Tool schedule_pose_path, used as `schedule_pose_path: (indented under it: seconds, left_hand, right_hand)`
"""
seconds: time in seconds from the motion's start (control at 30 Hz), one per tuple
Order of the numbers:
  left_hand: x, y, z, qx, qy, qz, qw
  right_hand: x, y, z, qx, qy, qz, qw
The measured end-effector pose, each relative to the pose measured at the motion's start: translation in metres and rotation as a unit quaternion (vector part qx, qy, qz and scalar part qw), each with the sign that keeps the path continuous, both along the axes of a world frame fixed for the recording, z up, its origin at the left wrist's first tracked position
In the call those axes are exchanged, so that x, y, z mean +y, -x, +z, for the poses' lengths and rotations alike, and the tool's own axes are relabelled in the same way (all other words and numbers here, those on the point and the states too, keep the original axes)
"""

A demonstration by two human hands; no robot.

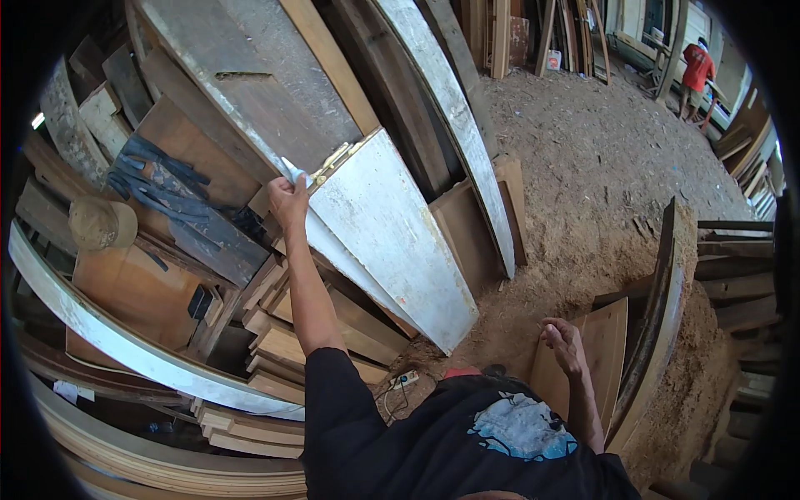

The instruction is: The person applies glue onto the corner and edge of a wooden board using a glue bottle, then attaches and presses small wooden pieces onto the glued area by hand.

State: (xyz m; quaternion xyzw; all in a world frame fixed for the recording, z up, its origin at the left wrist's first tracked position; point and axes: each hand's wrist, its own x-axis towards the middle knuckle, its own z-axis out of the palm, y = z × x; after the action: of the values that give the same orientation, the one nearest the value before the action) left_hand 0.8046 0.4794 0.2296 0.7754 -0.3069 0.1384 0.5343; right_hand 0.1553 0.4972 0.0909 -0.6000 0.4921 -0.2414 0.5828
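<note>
My left hand [289,202], arm stretched forward, is closed round a small light-blue and white glue bottle [295,172] with a pointed tip. The bottle is at the upper end of a white-painted board [392,229]. Yellowish glue [335,162] lies in strands along that end, where the board meets a wide grey-brown wooden panel [287,92]. My right hand [567,343] hangs in the air to the right of the white board, its fingers loosely curled and apart, with nothing seen in it.
Stacked light wooden pieces [287,346] are beneath the board on the left. A cap [102,222] and dark blue cloth [162,187] lie on planks farther left. A power strip [404,379] with cords sits near my body. Another person [697,68] in red stands far right.
</note>
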Motion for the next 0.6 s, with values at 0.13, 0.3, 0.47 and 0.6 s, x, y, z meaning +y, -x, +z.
schedule_pose_path:
  seconds: [0.13, 0.3, 0.47, 0.6]
  left_hand:
    - [0.008, 0.042, -0.008, -0.154, 0.01, 0.09, 0.984]
    - [-0.034, 0.207, -0.124, -0.103, -0.045, -0.198, 0.974]
    - [-0.035, 0.439, -0.227, -0.135, -0.199, -0.598, 0.765]
    - [-0.02, 0.583, -0.224, -0.149, -0.162, -0.782, 0.583]
  right_hand:
    - [0.0, 0.011, -0.006, 0.078, 0.058, -0.001, 0.995]
    - [0.027, 0.036, -0.029, 0.061, 0.096, -0.077, 0.991]
    - [0.078, 0.075, -0.026, 0.134, 0.092, -0.21, 0.964]
    - [0.142, 0.113, -0.031, 0.133, -0.006, -0.325, 0.936]
